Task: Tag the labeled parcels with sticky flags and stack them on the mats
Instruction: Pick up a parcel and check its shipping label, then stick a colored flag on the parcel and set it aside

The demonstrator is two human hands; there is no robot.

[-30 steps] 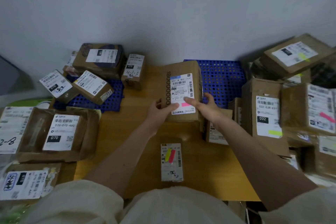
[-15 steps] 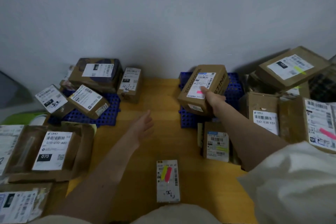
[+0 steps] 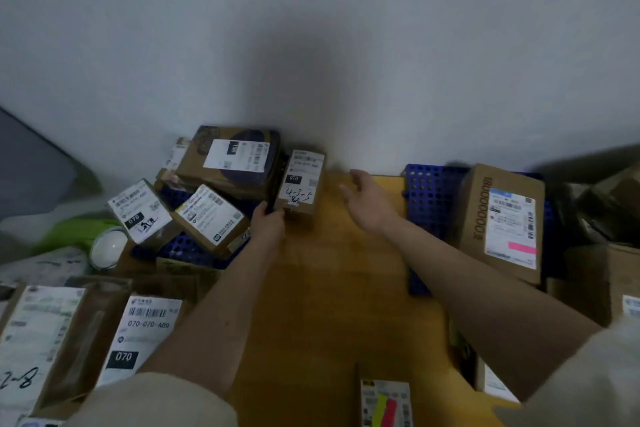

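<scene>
Parcel (image 3: 300, 184) gripped at its left edge by left hand (image 3: 268, 224).
Long axis ran 12–6; right hand (image 3: 369, 199), fingers spread and empty, hovered just beside at 3 o'clock.

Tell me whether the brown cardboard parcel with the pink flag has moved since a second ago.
Yes. The brown cardboard parcel with the pink flag went from mid-table, held in both hands, rightward onto the blue perforated mat, where it lies unheld.

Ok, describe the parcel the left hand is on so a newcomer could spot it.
Start at the blue mat on the left by the wall. At its right edge, on the wooden table, stands a small upright parcel gripped by the left hand. Only its label carries handwritten "4-3-5" under a black 070 box.
</scene>
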